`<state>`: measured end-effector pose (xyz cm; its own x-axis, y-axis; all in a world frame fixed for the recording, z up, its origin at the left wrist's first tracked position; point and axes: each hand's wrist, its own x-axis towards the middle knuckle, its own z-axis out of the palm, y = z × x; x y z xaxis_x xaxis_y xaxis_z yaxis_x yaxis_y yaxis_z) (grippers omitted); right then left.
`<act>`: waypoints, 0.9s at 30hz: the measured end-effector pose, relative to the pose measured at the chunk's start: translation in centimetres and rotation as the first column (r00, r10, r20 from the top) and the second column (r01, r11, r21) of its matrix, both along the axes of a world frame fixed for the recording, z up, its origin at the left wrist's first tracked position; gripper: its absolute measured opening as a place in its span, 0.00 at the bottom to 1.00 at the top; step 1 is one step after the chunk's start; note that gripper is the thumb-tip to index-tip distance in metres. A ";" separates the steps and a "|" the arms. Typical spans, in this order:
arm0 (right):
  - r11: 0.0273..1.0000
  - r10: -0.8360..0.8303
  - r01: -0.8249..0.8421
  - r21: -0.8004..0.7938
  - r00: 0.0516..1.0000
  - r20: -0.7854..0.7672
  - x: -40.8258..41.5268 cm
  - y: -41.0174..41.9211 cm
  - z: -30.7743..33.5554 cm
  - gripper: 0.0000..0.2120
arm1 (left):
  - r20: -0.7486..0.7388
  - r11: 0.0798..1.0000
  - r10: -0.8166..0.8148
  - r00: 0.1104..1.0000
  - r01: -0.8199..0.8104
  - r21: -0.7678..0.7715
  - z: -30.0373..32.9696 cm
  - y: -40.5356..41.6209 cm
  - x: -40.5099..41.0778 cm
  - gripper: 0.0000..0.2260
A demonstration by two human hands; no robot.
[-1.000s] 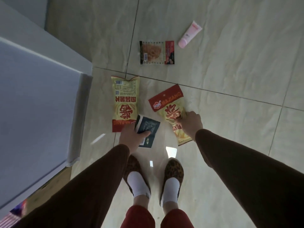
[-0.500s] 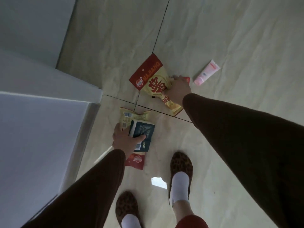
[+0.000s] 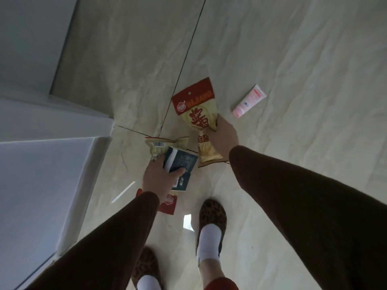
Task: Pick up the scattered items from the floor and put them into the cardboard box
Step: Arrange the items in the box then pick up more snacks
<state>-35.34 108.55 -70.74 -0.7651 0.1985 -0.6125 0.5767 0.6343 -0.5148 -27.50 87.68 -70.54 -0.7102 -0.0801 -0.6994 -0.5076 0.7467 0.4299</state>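
**Spotter:** Snack packets are already up off the floor in both of your hands. Your right hand (image 3: 223,137) is clenched round the middle of the red-topped yellow packet (image 3: 195,110), so its header stands up and its tail hangs down. Pinching it at the waist looks like the quickest hold for a limp bag.

**Operator:** And my left?

**Spotter:** Your left hand (image 3: 156,177) is grasping two things at once: the dark blue pack (image 3: 182,164) under your thumb, and the second yellow packet (image 3: 162,146) crumpled behind it, its red end poking out beneath your wrist. Stacking them flat against each other lets one grip carry both, I'd judge.

**Operator:** What's left down there?

**Spotter:** The pink tube (image 3: 249,101) lies on the floor (image 3: 293,49) just to the right of your right hand, apart from it. I see nothing else loose near that hand.

**Operator:** Where's the cardboard box?

**Spotter:** Not in view. To the left of your left hand there's only a pale grey cabinet (image 3: 41,174). You'd probably need to turn to find the box. Both of your hands are full, so taking the tube now risks dropping something; unloading first seems safer.
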 end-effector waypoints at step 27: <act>0.741 -0.636 0.657 -0.139 0.753 0.171 -1.6 5.7 -1.9 0.34 | -0.041 0.985 -0.030 0.999 0.036 0.166 0.4 -0.1 -2.4 0.18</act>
<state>-36.90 114.27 -72.60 -0.4224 0.5004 -0.7557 0.8705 -0.0083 -0.4921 -29.92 87.61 -70.13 -0.7368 0.0596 -0.6735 -0.4648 0.6788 0.5685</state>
